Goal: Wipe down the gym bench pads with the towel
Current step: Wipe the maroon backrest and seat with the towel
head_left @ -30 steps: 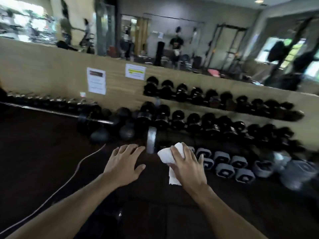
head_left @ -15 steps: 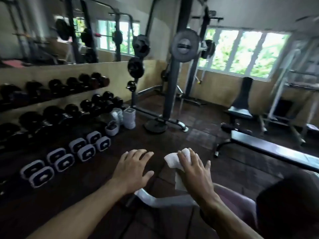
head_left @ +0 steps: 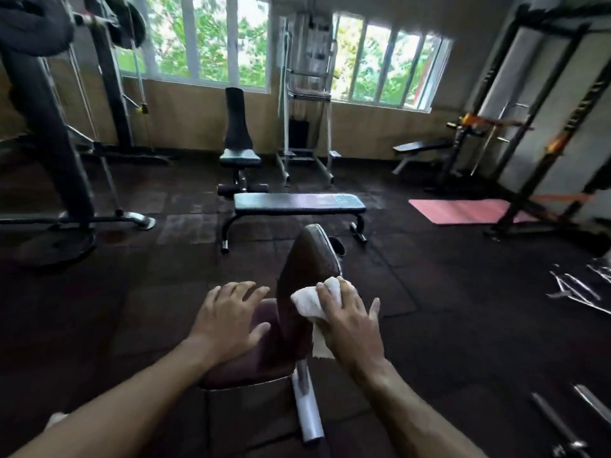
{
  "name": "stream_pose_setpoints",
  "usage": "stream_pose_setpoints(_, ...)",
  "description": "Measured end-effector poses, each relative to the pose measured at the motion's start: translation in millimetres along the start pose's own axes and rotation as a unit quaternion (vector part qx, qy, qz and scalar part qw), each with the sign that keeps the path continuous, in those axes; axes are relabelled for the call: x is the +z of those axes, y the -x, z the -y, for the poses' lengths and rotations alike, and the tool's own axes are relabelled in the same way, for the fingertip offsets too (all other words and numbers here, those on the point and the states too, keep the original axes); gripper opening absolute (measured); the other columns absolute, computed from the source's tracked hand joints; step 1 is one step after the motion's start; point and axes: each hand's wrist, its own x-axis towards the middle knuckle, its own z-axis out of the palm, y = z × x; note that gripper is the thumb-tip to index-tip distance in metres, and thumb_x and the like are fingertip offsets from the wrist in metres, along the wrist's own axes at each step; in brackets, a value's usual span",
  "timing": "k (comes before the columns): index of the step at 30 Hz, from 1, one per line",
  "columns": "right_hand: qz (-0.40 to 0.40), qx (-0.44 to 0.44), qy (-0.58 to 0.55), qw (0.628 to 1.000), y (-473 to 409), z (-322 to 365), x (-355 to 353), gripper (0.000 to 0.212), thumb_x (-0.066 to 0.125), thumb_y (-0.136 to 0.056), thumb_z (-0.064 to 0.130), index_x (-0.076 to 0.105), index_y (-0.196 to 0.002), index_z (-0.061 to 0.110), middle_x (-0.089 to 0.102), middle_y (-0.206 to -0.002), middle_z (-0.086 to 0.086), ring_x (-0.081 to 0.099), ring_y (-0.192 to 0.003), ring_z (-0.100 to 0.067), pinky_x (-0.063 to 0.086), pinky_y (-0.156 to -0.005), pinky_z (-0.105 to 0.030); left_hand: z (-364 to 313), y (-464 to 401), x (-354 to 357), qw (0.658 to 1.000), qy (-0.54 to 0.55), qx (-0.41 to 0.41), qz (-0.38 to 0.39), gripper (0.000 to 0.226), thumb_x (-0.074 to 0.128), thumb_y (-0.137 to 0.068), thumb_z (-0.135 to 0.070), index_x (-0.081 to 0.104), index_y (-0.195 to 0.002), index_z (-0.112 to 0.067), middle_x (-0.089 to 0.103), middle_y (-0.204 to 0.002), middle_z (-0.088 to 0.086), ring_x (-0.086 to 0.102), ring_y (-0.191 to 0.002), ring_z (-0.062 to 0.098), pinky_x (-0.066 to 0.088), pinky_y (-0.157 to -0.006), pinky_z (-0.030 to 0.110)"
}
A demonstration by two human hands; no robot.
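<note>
Dark rubber floor tiles (head_left: pixel 139 292) spread beneath a maroon padded incline bench (head_left: pixel 307 259). On its raised back pad the right hand (head_left: pixel 350 319) holds a crumpled white towel (head_left: pixel 312 300) in its grip. Beside it, the left hand (head_left: pixel 228 320) rests spread on the seat pad, grip wide. Beyond stands a black flat bench (head_left: pixel 297 203). No writing is readable.

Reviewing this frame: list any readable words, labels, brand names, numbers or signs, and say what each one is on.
No text can be read in this frame.
Flat bench: a faint pale patch on its pad, too blurred to tell whether it is print.
Right rack upright: faint markings, too blurred to read.
White towel in the right hand, and the maroon bench pad: no print visible.
</note>
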Motion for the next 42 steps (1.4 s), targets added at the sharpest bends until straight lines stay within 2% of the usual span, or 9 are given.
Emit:
stream_pose_setpoints(15, -0.018, 0.028, 0.117, 0.993, -164, 2, 61, 0.075, 0.089, -0.069, 0.045, 0.059, -0.133, 0.02, 0.062, -0.133, -0.021, 0.068, -0.112, -0.041, 0.043, -0.074, -0.082, 99, -160, 76, 0.999, 0.033, 0.035, 0.012, 0.069, 0.057, -0.07, -0.067, 0.065, -0.124, -0.025, 0.067, -0.119, 0.003, 0.065, -0.106, 0.026, 0.053, -0.088, 0.05)
stream_pose_setpoints(22, -0.056, 0.021, 0.171, 0.983, -241, 0, 72, 0.067, 0.083, -0.082, 0.036, 0.054, -0.14, 0.022, 0.051, -0.145, -0.023, 0.054, -0.128, -0.046, 0.036, -0.087, -0.084, 125, -207, 111, 0.996, 0.077, 0.029, 0.028, 0.071, 0.062, -0.074, -0.068, 0.059, -0.132, -0.028, 0.062, -0.129, 0.0, 0.061, -0.116, 0.024, 0.049, -0.097, 0.049)
stream_pose_setpoints(26, 0.094, -0.024, 0.213, 0.972, -235, -8, 128, 0.072, 0.08, -0.081, 0.048, 0.053, -0.145, 0.027, 0.042, -0.155, -0.021, 0.041, -0.138, -0.052, 0.029, -0.093, -0.084, 127, -215, 132, 0.994, 0.098, 0.016, 0.05, 0.072, 0.043, -0.073, -0.068, 0.059, -0.132, -0.028, 0.062, -0.129, 0.0, 0.061, -0.116, 0.023, 0.048, -0.098, 0.047)
stream_pose_setpoints(28, 0.222, -0.077, 0.275, 0.932, -222, -12, 162, 0.077, 0.064, -0.09, 0.059, 0.034, -0.156, 0.031, 0.02, -0.167, -0.018, 0.003, -0.152, -0.053, -0.001, -0.098, -0.088, 129, -213, 143, 0.992, 0.103, 0.015, 0.068, 0.073, 0.041, -0.073, -0.068, 0.058, -0.132, -0.029, 0.062, -0.13, -0.001, 0.06, -0.117, 0.023, 0.048, -0.098, 0.046)
stream_pose_setpoints(30, 0.301, -0.101, 0.33, 0.889, -208, -17, 192, 0.084, 0.056, -0.096, 0.055, 0.01, -0.161, 0.03, -0.003, -0.169, -0.019, -0.029, -0.145, -0.053, -0.028, -0.09, -0.085, 134, -210, 154, 0.991, 0.105, 0.016, 0.086, 0.073, 0.041, -0.073, -0.068, 0.057, -0.133, -0.03, 0.061, -0.131, -0.001, 0.059, -0.118, 0.023, 0.048, -0.099, 0.046)
stream_pose_setpoints(33, 0.317, -0.059, 0.388, 0.863, -211, -11, 202, 0.102, 0.071, -0.09, 0.045, -0.001, -0.161, 0.029, -0.006, -0.168, -0.022, -0.031, -0.14, -0.06, -0.025, -0.09, -0.087, 144, -204, 168, 0.99, 0.106, 0.004, 0.091, 0.073, 0.041, -0.074, -0.068, 0.055, -0.135, -0.03, 0.059, -0.133, 0.0, 0.057, -0.12, 0.024, 0.047, -0.101, 0.047)
stream_pose_setpoints(36, 0.325, -0.088, 0.357, 0.871, -209, -13, 196, 0.085, 0.056, -0.098, 0.051, 0.006, -0.161, 0.023, -0.005, -0.169, -0.02, -0.029, -0.144, -0.053, -0.024, -0.095, -0.082, 154, -203, 179, 0.982, 0.13, -0.006, 0.134, 0.074, 0.044, -0.076, -0.067, 0.05, -0.14, -0.03, 0.055, -0.139, -0.001, 0.053, -0.125, 0.024, 0.042, -0.106, 0.047)
stream_pose_setpoints(39, 0.32, -0.059, 0.351, 0.878, -205, -10, 188, 0.084, 0.051, -0.097, 0.058, 0.013, -0.162, 0.02, -0.011, -0.167, -0.019, -0.039, -0.139, -0.049, -0.028, -0.094, -0.082, 153, -197, 188, 0.98, 0.147, 0.021, 0.134, 0.071, 0.045, -0.073, -0.067, 0.056, -0.133, -0.029, 0.06, -0.13, -0.004, 0.06, -0.115, 0.023, 0.048, -0.097, 0.046)
stream_pose_setpoints(42, 0.33, -0.015, 0.362, 0.871, -197, 11, 205, 0.091, 0.038, -0.099, 0.066, -0.005, -0.161, 0.015, -0.028, -0.161, -0.019, -0.038, -0.138, -0.049, -0.031, -0.086, -0.083, 161, -204, 203, 0.973, 0.18, 0.067, 0.125, 0.072, 0.043, -0.077, -0.067, 0.05, -0.139, -0.032, 0.053, -0.138, -0.009, 0.053, -0.125, 0.019, 0.042, -0.106, 0.044)
